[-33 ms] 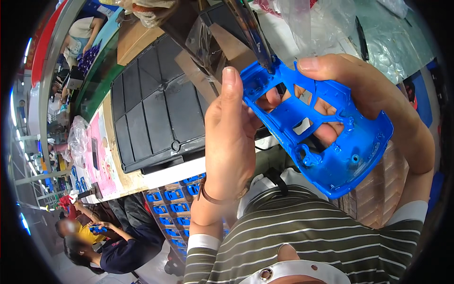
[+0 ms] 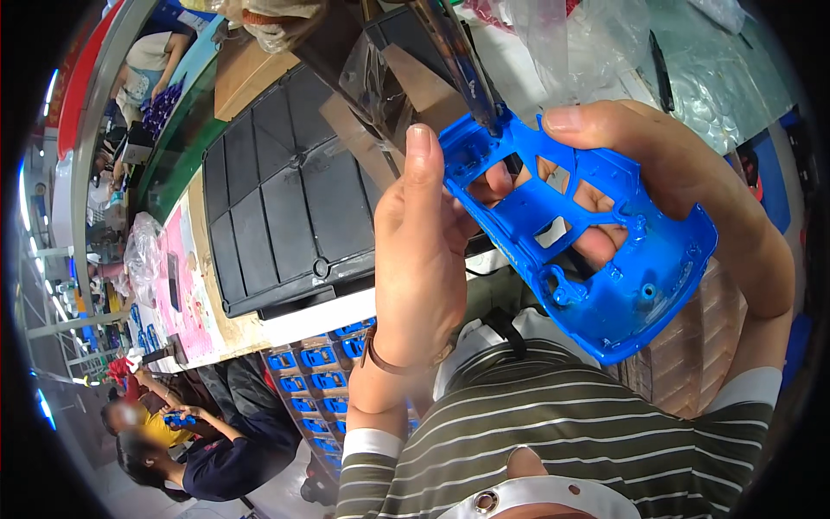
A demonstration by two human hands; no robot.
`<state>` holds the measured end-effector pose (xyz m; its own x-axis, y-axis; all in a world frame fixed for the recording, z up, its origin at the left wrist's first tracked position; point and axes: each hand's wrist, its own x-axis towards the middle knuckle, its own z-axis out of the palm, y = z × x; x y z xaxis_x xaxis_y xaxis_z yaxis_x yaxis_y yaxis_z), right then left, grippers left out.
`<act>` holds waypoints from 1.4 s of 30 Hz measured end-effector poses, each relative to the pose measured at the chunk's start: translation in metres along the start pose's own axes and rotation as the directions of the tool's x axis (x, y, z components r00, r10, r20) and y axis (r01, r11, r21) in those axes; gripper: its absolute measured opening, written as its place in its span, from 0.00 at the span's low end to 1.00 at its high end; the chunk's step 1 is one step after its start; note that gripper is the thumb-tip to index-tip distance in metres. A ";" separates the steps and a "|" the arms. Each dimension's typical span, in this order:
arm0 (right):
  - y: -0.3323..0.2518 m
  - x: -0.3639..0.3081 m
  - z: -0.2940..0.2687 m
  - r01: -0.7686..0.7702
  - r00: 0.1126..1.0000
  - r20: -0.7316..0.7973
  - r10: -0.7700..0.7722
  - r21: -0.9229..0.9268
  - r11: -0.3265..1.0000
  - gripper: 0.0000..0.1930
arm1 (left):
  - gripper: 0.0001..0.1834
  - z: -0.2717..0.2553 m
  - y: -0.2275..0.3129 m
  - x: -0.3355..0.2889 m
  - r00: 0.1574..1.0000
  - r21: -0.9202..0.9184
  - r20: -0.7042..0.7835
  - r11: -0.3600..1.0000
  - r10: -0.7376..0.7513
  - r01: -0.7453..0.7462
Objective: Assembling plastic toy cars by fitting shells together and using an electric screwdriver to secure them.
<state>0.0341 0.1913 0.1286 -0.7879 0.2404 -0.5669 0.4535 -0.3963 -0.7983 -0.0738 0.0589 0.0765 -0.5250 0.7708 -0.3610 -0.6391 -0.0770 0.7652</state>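
Observation:
A glossy blue toy car body shell (image 2: 527,208), with open window holes, is held tilted between both hands, its hollow inner side facing up. My left hand (image 2: 424,233) grips the long left side, thumb pointing up and fingers tucked underneath. My right hand (image 2: 640,138) curls round the far right side, its thumb pressed on the edge. Some fingertips show through the window holes. A dark, worn metal rod (image 2: 471,73) comes down from above, and its tip reaches the far end of the shell. Whether it touches the plastic I cannot tell.
A black ribbed plastic lid or crate (image 2: 285,199) lies left of my hands. Below the bench edge, a divided tray (image 2: 316,381) holds several small blue parts. Clear plastic bags (image 2: 596,52) lie at the back right. Two people (image 2: 199,441) work at the lower left.

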 end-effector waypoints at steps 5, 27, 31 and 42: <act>-0.001 0.002 -0.004 0.003 1.000 0.016 -0.001 -0.094 0.996 0.22 | 0.28 0.001 0.000 -0.001 1.000 0.004 0.001 1.000 -0.003 0.003; -0.004 0.000 -0.003 -0.020 0.999 0.035 0.021 -0.019 1.000 0.22 | 0.27 0.003 0.002 -0.003 1.000 0.019 -0.020 1.000 0.012 -0.012; -0.006 0.001 -0.001 -0.013 0.999 0.038 0.013 0.003 1.000 0.23 | 0.27 0.007 0.003 -0.004 0.999 0.032 -0.008 0.998 0.047 -0.047; -0.006 0.002 0.002 -0.021 1.000 0.002 0.021 0.054 0.998 0.23 | 0.27 0.007 0.002 -0.003 0.997 0.038 -0.008 0.996 0.076 -0.076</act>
<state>0.0288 0.1923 0.1322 -0.7788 0.2305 -0.5834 0.4471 -0.4485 -0.7739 -0.0700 0.0612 0.0830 -0.5766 0.7576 -0.3059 -0.5757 -0.1110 0.8101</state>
